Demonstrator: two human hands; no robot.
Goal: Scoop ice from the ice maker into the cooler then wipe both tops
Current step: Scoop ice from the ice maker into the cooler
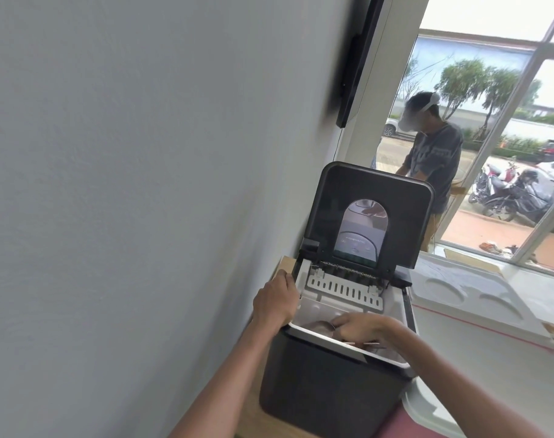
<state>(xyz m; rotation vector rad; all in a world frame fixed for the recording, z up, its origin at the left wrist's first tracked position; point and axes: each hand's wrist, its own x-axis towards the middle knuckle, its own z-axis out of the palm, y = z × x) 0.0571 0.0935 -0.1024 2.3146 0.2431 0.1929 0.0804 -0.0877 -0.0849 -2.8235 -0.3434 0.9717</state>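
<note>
A boxy, matt-black ice maker (326, 390) stood in the lower centre of the frame on a pale wooden counter (288, 262). Its glossy lid (358, 191), with rounded corners and an arched window, was raised upright. A white slotted plastic plate (345, 290) lay across the back of the smooth white bin.

The left hand (274, 300) gripped the machine's left rim, fingers curled over the edge. The right hand (361, 328) reached down into the bin, fingers clenched around what appeared to be a shiny metal scoop (320, 326), its rounded bowl pointing left. Blur hid the bin's contents.

Just right of the machine sat the cooler (478, 308), its white moulded top set with round recesses and edged by a thin red line.

A flat grey wall (143, 184) filled the left of the frame, with a black wall-mounted screen (354, 67) at the top. At upper right, a person in a grey shirt (434, 159) stood by a large window (490, 90); motorcycles (506, 191) were parked outside.
</note>
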